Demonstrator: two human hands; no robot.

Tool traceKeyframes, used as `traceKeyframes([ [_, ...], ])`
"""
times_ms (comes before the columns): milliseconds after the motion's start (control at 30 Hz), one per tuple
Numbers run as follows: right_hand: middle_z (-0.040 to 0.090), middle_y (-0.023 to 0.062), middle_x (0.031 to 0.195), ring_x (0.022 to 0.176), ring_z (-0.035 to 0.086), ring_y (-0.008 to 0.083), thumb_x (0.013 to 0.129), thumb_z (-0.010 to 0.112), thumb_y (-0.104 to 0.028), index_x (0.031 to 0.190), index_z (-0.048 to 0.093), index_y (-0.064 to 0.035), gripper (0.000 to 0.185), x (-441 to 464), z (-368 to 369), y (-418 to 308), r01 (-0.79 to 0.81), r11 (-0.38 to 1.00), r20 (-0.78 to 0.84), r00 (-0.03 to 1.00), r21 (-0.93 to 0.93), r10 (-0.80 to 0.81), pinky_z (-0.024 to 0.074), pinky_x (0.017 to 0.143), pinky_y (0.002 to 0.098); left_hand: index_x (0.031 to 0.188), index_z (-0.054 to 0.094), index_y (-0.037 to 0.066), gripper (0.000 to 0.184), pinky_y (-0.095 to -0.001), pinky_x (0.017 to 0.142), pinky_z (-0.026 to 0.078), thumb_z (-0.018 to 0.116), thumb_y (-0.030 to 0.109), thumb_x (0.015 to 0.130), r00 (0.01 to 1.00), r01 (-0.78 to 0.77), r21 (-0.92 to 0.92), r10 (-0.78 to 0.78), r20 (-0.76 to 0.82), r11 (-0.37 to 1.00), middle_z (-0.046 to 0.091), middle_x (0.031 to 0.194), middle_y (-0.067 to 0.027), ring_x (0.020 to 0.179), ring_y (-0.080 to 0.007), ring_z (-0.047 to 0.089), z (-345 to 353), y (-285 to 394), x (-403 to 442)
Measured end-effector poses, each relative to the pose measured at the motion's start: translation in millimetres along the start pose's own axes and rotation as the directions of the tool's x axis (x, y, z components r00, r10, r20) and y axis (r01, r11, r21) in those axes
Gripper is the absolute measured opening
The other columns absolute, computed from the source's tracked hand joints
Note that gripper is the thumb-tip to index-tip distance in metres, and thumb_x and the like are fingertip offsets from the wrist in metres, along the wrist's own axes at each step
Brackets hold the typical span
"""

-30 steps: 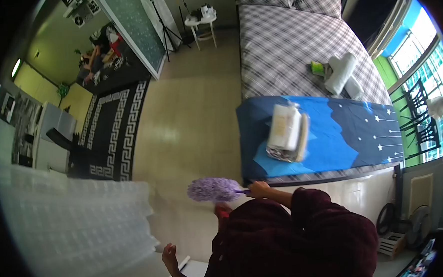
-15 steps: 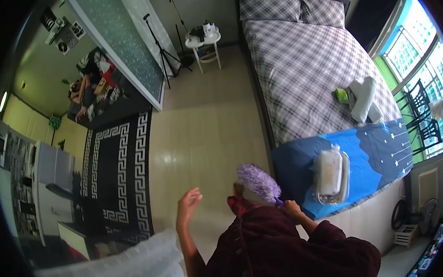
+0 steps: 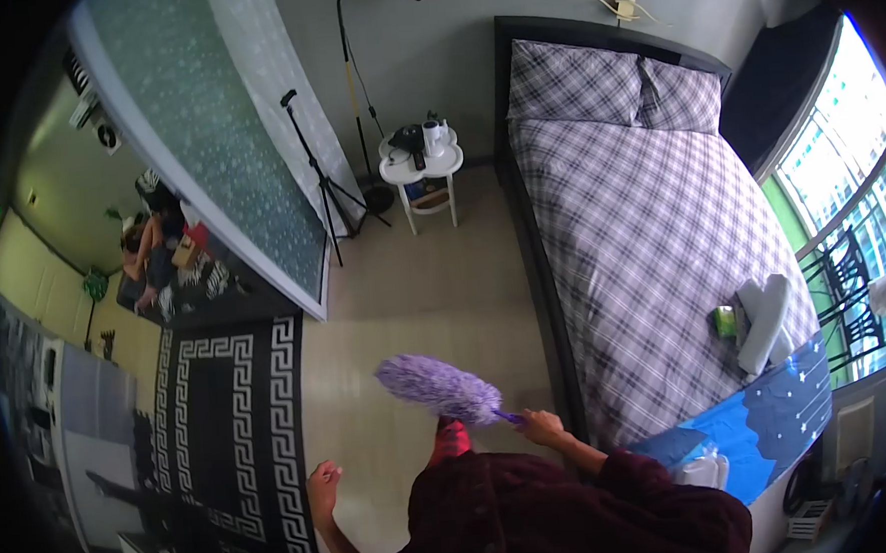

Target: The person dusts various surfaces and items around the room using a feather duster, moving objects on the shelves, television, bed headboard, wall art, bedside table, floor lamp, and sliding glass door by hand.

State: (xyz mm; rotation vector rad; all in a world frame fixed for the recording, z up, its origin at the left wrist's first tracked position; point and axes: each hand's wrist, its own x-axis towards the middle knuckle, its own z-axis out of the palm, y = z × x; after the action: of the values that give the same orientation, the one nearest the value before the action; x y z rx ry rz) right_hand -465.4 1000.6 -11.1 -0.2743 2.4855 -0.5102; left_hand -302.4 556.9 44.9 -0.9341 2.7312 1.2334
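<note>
Person is walking further in beside the bed, so duster is travelling along, hanging over floor. Right hand is gripping its handle; left hand is swinging empty, fingers loosely curling.

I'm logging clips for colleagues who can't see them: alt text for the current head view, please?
A person's right hand holds a purple duster over a pale floor, the left hand seemingly empty out to the side. A plaid bed with a blue cloth across its foot fills the right; a white table stands beyond.
</note>
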Motion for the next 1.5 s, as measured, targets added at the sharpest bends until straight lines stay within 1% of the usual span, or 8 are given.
traceKeyframes([
  [367, 0.054, 0.0083, 0.120, 0.106, 0.051, 0.0134, 0.081, 0.059, -0.013, 0.127, 0.044, -0.0080, 0.048, 170.4, -233.8, 62.9, 0.095, 0.713, -0.492, 0.786, 0.695, 0.374, 0.0408, 0.087, 0.0256, 0.105, 0.057, 0.004, 0.031, -0.0310, 0.074, 0.047, 0.062, 0.018, 0.079, 0.809, -0.483, -0.089, 0.482, 0.336, 0.871, 0.063, 0.095, -0.0121, 0.086, -0.0231, 0.061, 83.8, 355.1, 399.2],
  [767, 0.055, 0.0139, 0.115, 0.102, 0.056, 0.0252, 0.084, 0.053, -0.012, 0.129, 0.041, -0.0157, 0.047, 438.5, -748.0, 230.0, 0.185, 0.983, -0.981, 0.192, 0.005, -0.031, 0.0455, 0.081, 0.0323, 0.102, 0.058, 0.004, 0.031, -0.0300, 0.071, 0.048, 0.067, 0.017, 0.076, 0.870, -0.405, -0.097, 0.416, 0.265, 0.909, 0.063, 0.087, -0.0116, 0.078, -0.0201, 0.062, 211.3, 434.3, 585.3],
  [933, 0.057, 0.0157, 0.111, 0.097, 0.058, 0.0293, 0.078, 0.057, -0.016, 0.125, 0.045, -0.0122, 0.048, 583.5, -916.4, 317.5, -0.069, 0.943, -0.872, 0.363, 0.326, 0.328, 0.0460, 0.080, 0.0361, 0.100, 0.059, 0.002, 0.030, -0.0298, 0.071, 0.047, 0.064, 0.018, 0.076, 0.951, -0.273, 0.016, 0.267, 0.159, 0.962, 0.063, 0.087, -0.0123, 0.082, -0.0187, 0.061, 203.3, 459.9, 623.5],
  [1067, 0.063, 0.0162, 0.083, 0.062, 0.061, 0.0276, 0.081, 0.047, -0.015, 0.116, 0.052, -0.0073, 0.036, 728.6, -914.9, 342.8, -0.297, 0.933, -0.836, 0.549, -0.205, -0.009, 0.0464, 0.053, 0.0400, 0.101, 0.058, 0.000, 0.031, -0.0314, 0.072, 0.046, 0.063, 0.017, 0.076, 0.966, -0.167, -0.155, 0.193, 0.171, 0.974, 0.062, 0.088, -0.0137, 0.083, -0.0193, 0.060, 226.2, 498.3, 692.5],
  [1167, 0.057, 0.0116, 0.061, 0.051, 0.056, 0.0264, 0.086, 0.044, -0.020, 0.135, 0.027, -0.0180, 0.052, 711.0, -830.9, 199.4, -0.159, 0.929, -0.821, 0.532, -0.336, -0.206, 0.0452, 0.043, 0.0429, 0.103, 0.057, 0.001, 0.030, -0.0312, 0.073, 0.046, 0.061, 0.016, 0.077, 0.934, -0.266, -0.253, 0.313, 0.172, 0.930, 0.062, 0.088, -0.0137, 0.082, -0.0194, 0.060, 256.2, 577.6, 782.4],
  [1200, 0.053, 0.0076, 0.054, 0.043, 0.052, 0.0214, 0.089, 0.041, -0.022, 0.138, 0.017, -0.0208, 0.055, 670.3, -842.8, 139.6, -0.124, 0.973, -0.603, 0.798, -0.192, -0.018, 0.0446, 0.040, 0.0406, 0.105, 0.057, 0.002, 0.030, -0.0309, 0.073, 0.046, 0.060, 0.016, 0.078, 0.908, -0.337, -0.181, 0.370, 0.198, 0.924, 0.063, 0.087, -0.0132, 0.081, -0.0194, 0.060, 260.6, 621.3, 805.5],
  [1300, 0.048, 0.0022, 0.053, 0.039, 0.044, 0.0097, 0.093, 0.040, -0.028, 0.137, 0.023, -0.0210, 0.048, 607.8, -870.6, 104.5, 0.417, 0.849, -0.457, 0.717, -0.323, -0.526, 0.0365, 0.031, 0.0251, 0.107, 0.058, 0.006, 0.025, -0.0295, 0.072, 0.046, 0.057, 0.012, 0.083, 0.792, -0.565, -0.182, 0.591, 0.154, 0.804, 0.064, 0.082, -0.0103, 0.077, -0.0171, 0.061, 287.2, 755.9, 859.1],
  [1500, 0.063, 0.0081, 0.073, 0.036, 0.047, 0.0132, 0.089, 0.042, -0.011, 0.136, 0.024, -0.0164, 0.051, 601.3, -920.3, 231.2, -0.199, 0.974, -0.746, 0.631, 0.112, 0.215, 0.0380, 0.031, 0.0276, 0.105, 0.058, 0.004, 0.020, -0.0283, 0.071, 0.047, 0.052, 0.008, 0.086, 0.590, -0.707, -0.423, 0.802, 0.089, 0.567, 0.064, 0.083, -0.0085, 0.078, -0.0158, 0.061, 355.2, 963.2, 883.4],
])
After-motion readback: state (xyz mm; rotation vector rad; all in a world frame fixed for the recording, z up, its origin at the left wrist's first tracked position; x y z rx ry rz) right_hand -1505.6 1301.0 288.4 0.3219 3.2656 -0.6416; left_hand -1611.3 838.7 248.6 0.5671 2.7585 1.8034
